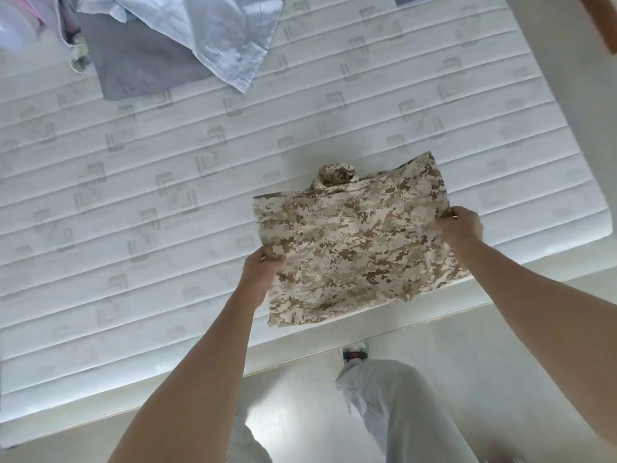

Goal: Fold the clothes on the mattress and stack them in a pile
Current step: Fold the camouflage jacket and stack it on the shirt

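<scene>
Folding step: holding the camouflage garment (354, 248) by both side edges, partly folded into a rough rectangle, near edge hanging over the mattress (167, 195) edge.
Left hand (262, 267): fingers curled round the garment's left edge, pinching the cloth.
Right hand (462, 223): fingers closed on the right edge, cloth bunched under the thumb.
Garment position: lying on the near right part of the mattress, collar roll at the far side.
Doing it well: keep both grips level, pull the cloth taut to flatten creases, align side edges before the next fold, tuck the collar roll in.
Risk: overhanging near edge likely to slide off if released unevenly.
Remaining clothes: pale blue shirt (213, 31) draped over a grey garment (140, 65) at the far left, unfolded, well apart from the camouflage piece.
Pile: none visible yet.
Containers: none in view; translucent object at the far left corner too unclear to name.
</scene>
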